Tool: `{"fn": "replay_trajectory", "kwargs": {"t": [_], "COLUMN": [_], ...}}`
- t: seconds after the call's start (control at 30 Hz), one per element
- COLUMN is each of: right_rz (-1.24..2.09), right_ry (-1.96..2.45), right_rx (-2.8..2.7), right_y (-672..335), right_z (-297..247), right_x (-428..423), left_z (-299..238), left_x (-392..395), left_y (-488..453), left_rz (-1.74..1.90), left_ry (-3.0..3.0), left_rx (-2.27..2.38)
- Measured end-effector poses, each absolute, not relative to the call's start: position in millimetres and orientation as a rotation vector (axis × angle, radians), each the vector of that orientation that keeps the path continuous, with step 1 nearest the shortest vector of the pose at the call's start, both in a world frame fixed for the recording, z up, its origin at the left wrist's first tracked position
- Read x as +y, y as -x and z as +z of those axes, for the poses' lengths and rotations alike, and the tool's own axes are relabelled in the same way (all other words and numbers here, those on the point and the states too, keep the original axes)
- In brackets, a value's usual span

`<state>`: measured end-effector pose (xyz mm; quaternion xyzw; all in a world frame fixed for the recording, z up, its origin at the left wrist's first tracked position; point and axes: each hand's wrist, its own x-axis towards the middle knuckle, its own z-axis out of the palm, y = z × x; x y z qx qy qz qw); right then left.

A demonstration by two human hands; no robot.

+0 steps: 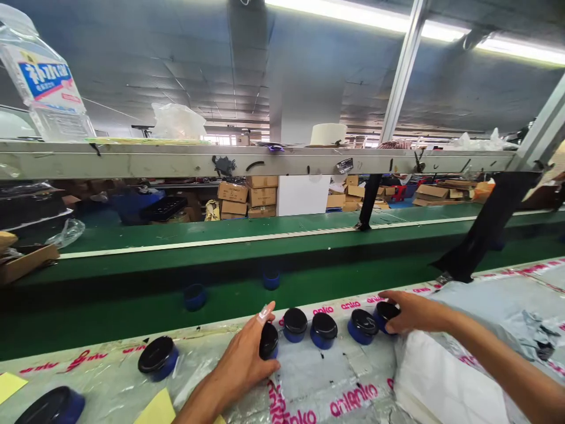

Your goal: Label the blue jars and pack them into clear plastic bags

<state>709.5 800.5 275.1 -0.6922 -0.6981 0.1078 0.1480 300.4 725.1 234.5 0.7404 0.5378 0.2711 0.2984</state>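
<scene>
My left hand curls around a squat, round blue piece with a black top, with thumb and fingers at its sides. A bit of clear tape is on one finger. Further right, my right hand grips another black-topped blue round piece from its right side. Between my hands sit three similar pieces: one near the left hand, one beside it, and one close to the right hand's piece. Left of my left hand, two more lie on the plastic-covered worktop: one and a nearer one.
Beyond the worktop runs a green conveyor belt carrying blue round pieces. A metal shelf rail crosses above, with a plastic bottle and a tape roll. Yellow paper and white sheets lie nearby.
</scene>
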Motion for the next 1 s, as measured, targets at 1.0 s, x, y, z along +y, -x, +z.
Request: {"fn": "replay_trajectory", "kwargs": {"t": [1.0], "right_rz": [0.593], "right_ry": [1.515], "right_rx": [-2.209], "right_y": [-552], "right_z": [297], "right_x": [702], "left_z": [241], "left_x": [716], "left_y": [-319], "left_rz": [0.637], "left_ry": [-1.995], "left_rx": [1.949]}}
